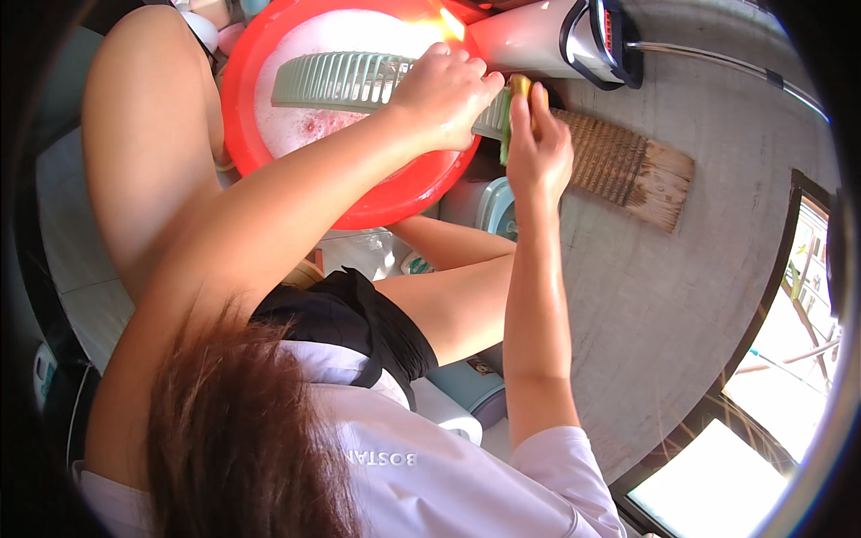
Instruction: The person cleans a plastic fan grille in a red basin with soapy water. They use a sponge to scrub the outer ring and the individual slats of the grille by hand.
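My left hand grips a long, curved pale-green slatted plastic piece, holding it tilted over a red plastic basin. White suds fill much of the basin. My right hand pinches a yellow-and-green scouring sponge against the piece's right end, beyond the basin's rim. The green side faces the slats. My left hand and forearm hide part of the slatted piece.
A wooden washboard leans by the grey wall, right of my right hand. Behind the basin lies a white cylindrical object with a black-edged end. A light-blue container stands below the rim. Several items crowd the upper left.
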